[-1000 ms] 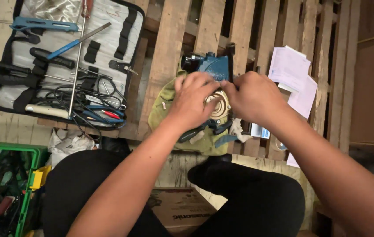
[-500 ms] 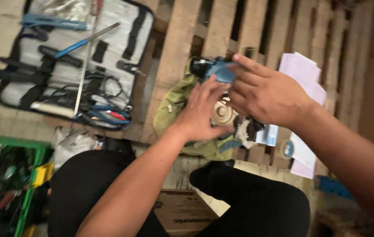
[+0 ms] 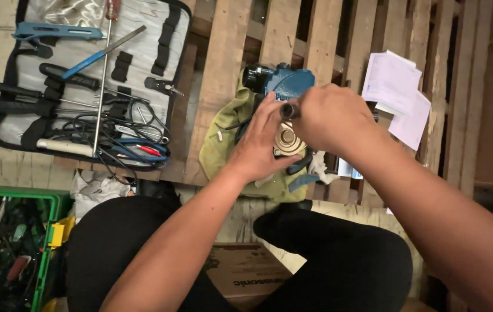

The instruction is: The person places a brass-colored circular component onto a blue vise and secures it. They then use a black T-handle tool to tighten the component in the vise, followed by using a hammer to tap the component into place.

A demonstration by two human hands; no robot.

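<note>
A blue power tool (image 3: 288,81) with a round brass-coloured part (image 3: 286,137) lies on an olive cloth (image 3: 223,144) spread over a wooden pallet (image 3: 279,34). My left hand (image 3: 260,144) rests on the tool beside the brass part, fingers curled around the body. My right hand (image 3: 330,118) is closed around a small dark cylindrical piece (image 3: 288,110) just above the brass part. Most of the tool's lower half is hidden by both hands.
An open grey tool case (image 3: 79,75) with screwdrivers, pliers, a long rod and wires lies at the left. White papers (image 3: 397,92) sit on the pallet at the right. A green crate (image 3: 9,248) of tools stands at the lower left. A cardboard box (image 3: 241,271) lies between my legs.
My right hand came down from an open reach over the tool and closed on the dark cylindrical piece. The left hand stayed on the tool.
</note>
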